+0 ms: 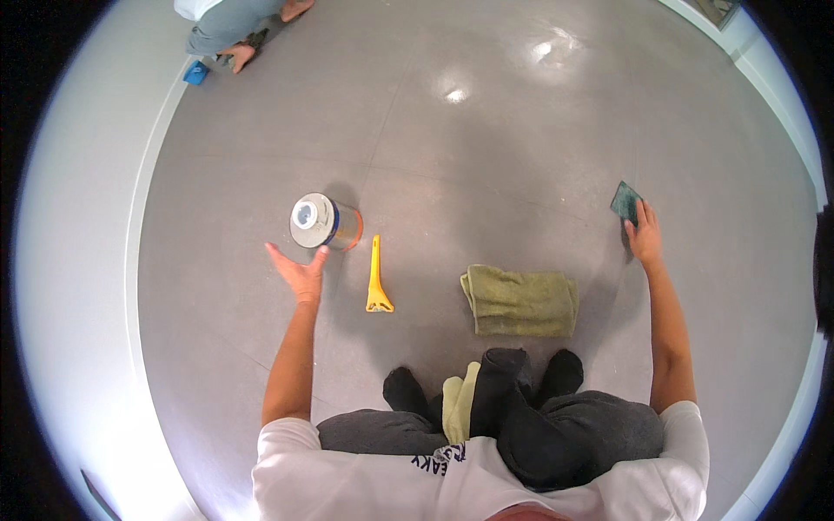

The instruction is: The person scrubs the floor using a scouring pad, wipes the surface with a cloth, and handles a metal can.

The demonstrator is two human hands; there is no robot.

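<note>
My left hand (301,278) is open, thumb and fingers spread, at the near side of a metal can (346,227) with a white cap. The thumb is close to the can's lower edge; I cannot tell whether it touches. Out to the right, my right hand (645,236) grips a dark green scouring pad (624,200) by its near end, against or just above the grey floor. A yellow scraper (375,274) lies just right of the can, its wide head toward me. Between my arms rests a folded olive-green towel (521,302).
A pale yellow-green cloth or glove (460,404) hangs at my lap, between my dark-clad legs. At the far left another person (230,30) crouches by the wall, a small blue object (195,73) beside their hand. White skirting (133,260) edges the grey floor (486,191).
</note>
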